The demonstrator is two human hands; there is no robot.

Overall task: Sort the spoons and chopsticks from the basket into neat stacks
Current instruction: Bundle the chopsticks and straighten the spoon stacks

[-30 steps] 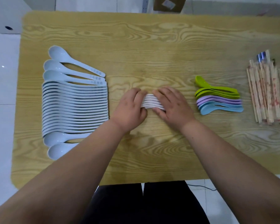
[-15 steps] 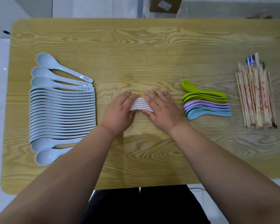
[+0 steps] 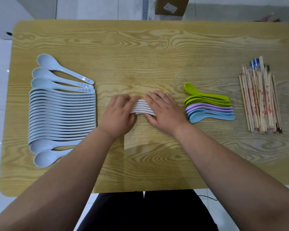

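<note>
My left hand (image 3: 118,114) and right hand (image 3: 163,110) meet at the middle of the surface (image 3: 140,55), with the white spoons (image 3: 143,108) bunched on edge between them. My left fingers (image 3: 123,100) curl over the stack's 9 o'clock end and grip it. My right fingers (image 3: 158,99) lie flat and close together over the 3 o'clock end, thumb against the near side.

Here's the worry: these spoons look slick and they're only nested, so uneven squeezing could pop one out or fan the stack. If I let go too quickly, I reckon the whole bunch tips over flat.

The coloured spoons (image 3: 208,105) sit close by at 3 o'clock, so a careless shove that way would knock them. The chopsticks (image 3: 260,100) lie beyond them, well clear. The pale spoons (image 3: 62,110) line up at 9 o'clock, right beside my left forearm, and a swing of that arm would scatter the loose ones at the near end.
</note>
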